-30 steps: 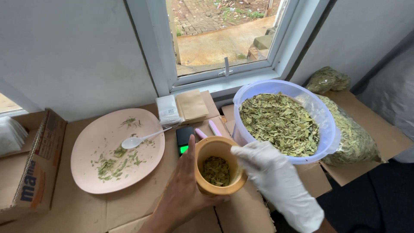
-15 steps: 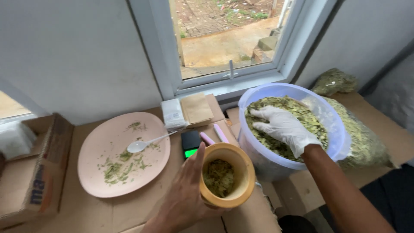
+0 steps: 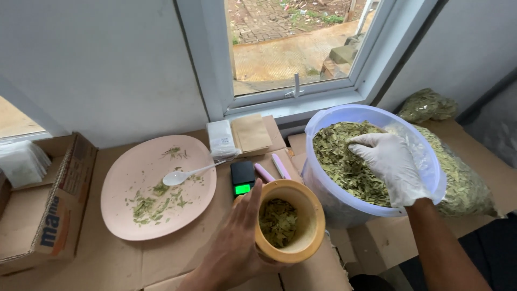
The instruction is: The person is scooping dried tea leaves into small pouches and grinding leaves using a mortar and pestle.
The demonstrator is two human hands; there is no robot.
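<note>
In the head view, the left hand (image 3: 231, 245) at the lower centre of the frame is wrapped around the side of a yellow cup (image 3: 291, 220), thumb up along its rim; the cup stands low in the middle and holds a small heap of dried green leaves. The right hand (image 3: 389, 164), in a white glove, sits at the right of the frame inside a large translucent tub (image 3: 371, 161), palm down with fingers loosely curled on the leaves (image 3: 339, 156) that fill it; whether it has any pinched in its grip cannot be told. The tub is just right of the cup, touching or nearly so. Behind the cup lie a small black scale (image 3: 242, 177) with a green lit display and two pink sticks (image 3: 272, 170). To the left a pink plate (image 3: 158, 186) carries scattered leaf bits and a white spoon (image 3: 188, 174). Above it are a stack of paper packets (image 3: 239, 136) by the window. A cardboard box (image 3: 46, 199) is at the far left, and a clear bag of leaves (image 3: 466, 186) lies right of the tub. All rest on a cardboard-covered surface (image 3: 107, 258).
</note>
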